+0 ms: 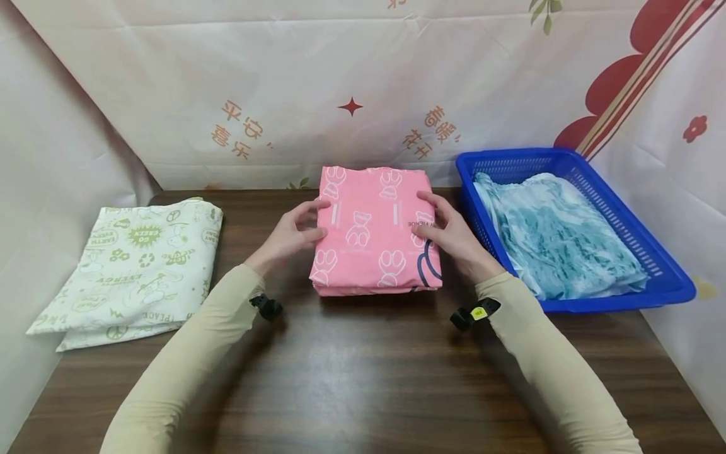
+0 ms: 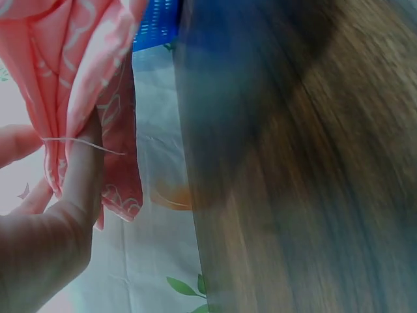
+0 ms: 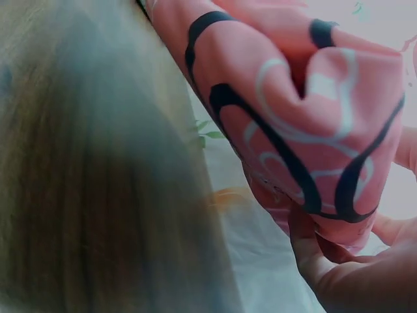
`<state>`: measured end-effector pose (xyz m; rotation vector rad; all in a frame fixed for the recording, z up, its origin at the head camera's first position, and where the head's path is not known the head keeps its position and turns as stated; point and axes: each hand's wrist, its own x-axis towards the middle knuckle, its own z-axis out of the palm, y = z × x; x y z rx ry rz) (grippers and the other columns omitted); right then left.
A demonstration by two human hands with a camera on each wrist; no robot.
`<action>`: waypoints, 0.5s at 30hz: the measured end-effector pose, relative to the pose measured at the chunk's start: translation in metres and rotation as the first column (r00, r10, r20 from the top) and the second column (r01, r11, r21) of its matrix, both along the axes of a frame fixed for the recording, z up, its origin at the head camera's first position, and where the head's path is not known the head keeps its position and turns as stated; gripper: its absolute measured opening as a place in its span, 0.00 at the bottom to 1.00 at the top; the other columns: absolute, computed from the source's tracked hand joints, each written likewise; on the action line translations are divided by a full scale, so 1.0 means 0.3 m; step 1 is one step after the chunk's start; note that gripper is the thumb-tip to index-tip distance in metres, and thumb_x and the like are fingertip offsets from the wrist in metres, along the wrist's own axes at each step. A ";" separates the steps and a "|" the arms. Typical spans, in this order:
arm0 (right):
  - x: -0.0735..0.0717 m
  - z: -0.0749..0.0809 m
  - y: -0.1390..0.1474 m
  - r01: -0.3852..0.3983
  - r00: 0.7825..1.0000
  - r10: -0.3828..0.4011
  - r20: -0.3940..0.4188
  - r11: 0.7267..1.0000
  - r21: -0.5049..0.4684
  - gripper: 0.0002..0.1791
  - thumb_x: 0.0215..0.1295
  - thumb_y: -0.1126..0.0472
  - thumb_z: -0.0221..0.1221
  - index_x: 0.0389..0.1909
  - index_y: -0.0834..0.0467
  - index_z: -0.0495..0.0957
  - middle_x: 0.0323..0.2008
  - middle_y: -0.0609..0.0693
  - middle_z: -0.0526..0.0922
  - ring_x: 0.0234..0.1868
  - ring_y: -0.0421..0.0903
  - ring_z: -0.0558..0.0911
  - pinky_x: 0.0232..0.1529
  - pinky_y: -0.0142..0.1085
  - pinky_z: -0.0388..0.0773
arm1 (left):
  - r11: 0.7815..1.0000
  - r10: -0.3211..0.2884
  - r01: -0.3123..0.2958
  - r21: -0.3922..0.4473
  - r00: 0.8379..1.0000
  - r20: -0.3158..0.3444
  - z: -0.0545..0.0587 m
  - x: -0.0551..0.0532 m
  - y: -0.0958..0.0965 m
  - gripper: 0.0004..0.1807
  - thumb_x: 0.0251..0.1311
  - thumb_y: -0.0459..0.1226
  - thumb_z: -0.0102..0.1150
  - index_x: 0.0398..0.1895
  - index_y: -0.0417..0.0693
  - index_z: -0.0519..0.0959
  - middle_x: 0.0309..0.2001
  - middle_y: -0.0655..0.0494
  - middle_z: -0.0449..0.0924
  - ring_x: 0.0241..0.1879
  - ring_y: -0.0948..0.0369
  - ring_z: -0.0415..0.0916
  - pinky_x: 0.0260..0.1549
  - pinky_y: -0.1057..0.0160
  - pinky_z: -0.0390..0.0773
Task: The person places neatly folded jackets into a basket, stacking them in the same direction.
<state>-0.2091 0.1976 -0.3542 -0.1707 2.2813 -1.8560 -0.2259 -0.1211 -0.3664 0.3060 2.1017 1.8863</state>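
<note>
Between my two hands is a folded pink cloth [image 1: 368,236] with white bear outlines and dark curved lines at one corner. My left hand [image 1: 287,234] grips its left edge; in the left wrist view the thumb and fingers pinch the gathered folds [image 2: 62,85], and a loose white thread crosses the fingers. On the opposite edge my right hand [image 1: 454,233] holds on, fingers on top in the head view. The right wrist view shows a thumb or finger tucked beneath the rounded fold [image 3: 293,124]. A gap to the tabletop shows under the bundle.
To the left, a white cloth with green print [image 1: 142,271] lies folded on the brown wooden table [image 1: 363,378]. A blue plastic basket [image 1: 675,290] stands at the right, holding a teal-and-white cloth [image 1: 561,239]. Behind the table hangs a printed pale curtain [image 1: 312,69].
</note>
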 end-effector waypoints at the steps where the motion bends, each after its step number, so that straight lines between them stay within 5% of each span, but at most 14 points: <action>1: 0.002 0.009 0.002 -0.001 1.000 0.001 0.000 1.000 -0.004 0.40 0.63 0.62 0.60 0.74 0.50 0.54 0.66 0.60 0.60 0.60 0.55 0.66 0.56 0.41 0.72 | 1.000 -0.002 0.002 0.013 1.000 0.000 0.004 -0.002 0.001 0.29 0.63 0.29 0.58 0.68 0.51 0.66 0.54 0.41 0.69 0.48 0.48 0.77 0.45 0.50 0.79; 6: 0.005 0.052 0.017 -0.007 1.000 0.007 -0.028 1.000 0.014 0.40 0.64 0.62 0.60 0.75 0.50 0.54 0.65 0.60 0.61 0.57 0.55 0.68 0.47 0.32 0.76 | 0.997 -0.002 0.002 0.071 1.000 -0.013 0.018 -0.007 0.012 0.30 0.63 0.29 0.59 0.68 0.52 0.67 0.55 0.41 0.69 0.50 0.49 0.76 0.46 0.51 0.78; 15: 0.017 0.103 0.058 -0.043 0.995 0.051 -0.088 0.995 0.089 0.41 0.65 0.61 0.60 0.75 0.51 0.52 0.68 0.58 0.60 0.56 0.52 0.69 0.47 0.28 0.73 | 0.988 -0.038 0.041 0.147 0.999 -0.026 0.045 -0.008 0.044 0.32 0.62 0.29 0.60 0.70 0.52 0.66 0.56 0.41 0.67 0.51 0.49 0.75 0.46 0.52 0.78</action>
